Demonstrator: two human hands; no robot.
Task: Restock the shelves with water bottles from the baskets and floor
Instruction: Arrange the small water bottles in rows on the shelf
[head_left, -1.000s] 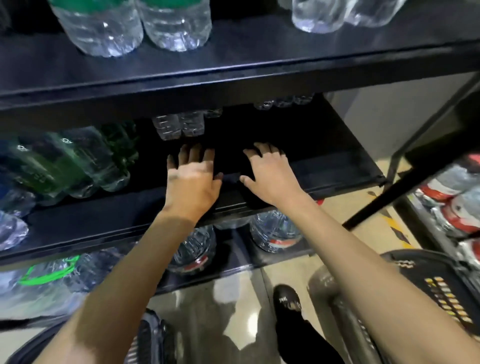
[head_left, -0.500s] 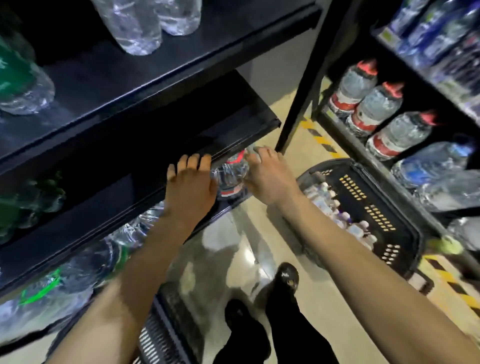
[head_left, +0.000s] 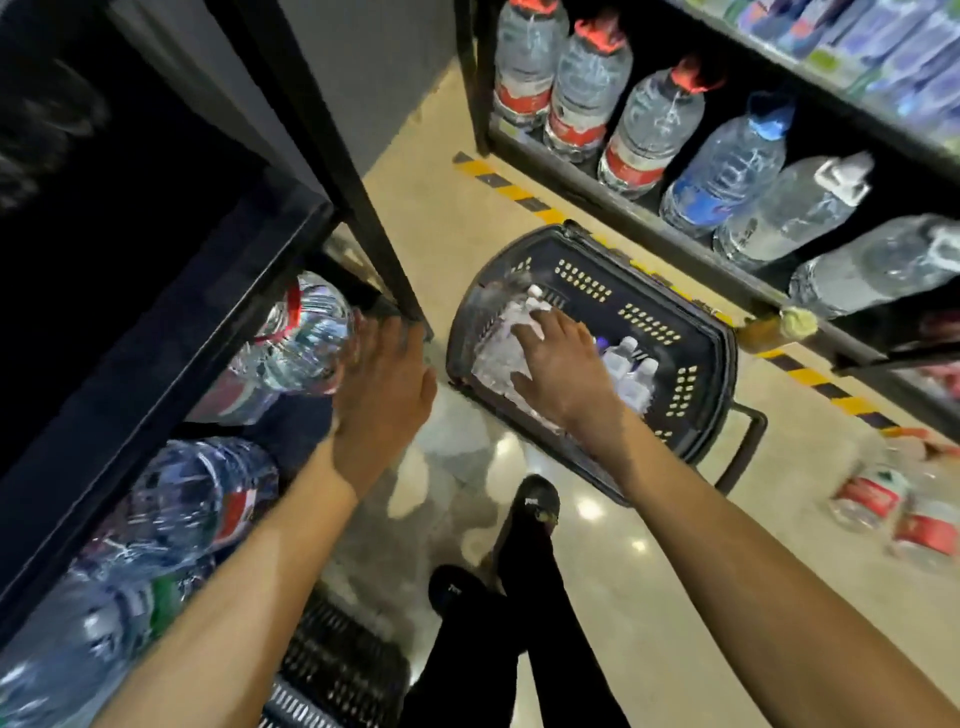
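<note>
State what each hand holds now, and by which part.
Nothing is gripped. The right hand spreads open over small bottles in the basket; the left hand is open beside the shelf.

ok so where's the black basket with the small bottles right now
Head view, right of centre: the black basket sits on the floor beside the yellow-black tape, below the right-hand shelf's large bottles, with the right hand over its small bottles.

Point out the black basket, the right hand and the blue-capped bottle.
black basket (head_left: 644, 325), head view, perforated far wall.
right hand (head_left: 566, 374), head view, back of the hand.
blue-capped bottle (head_left: 727, 171), head view, middle of its body.
</note>
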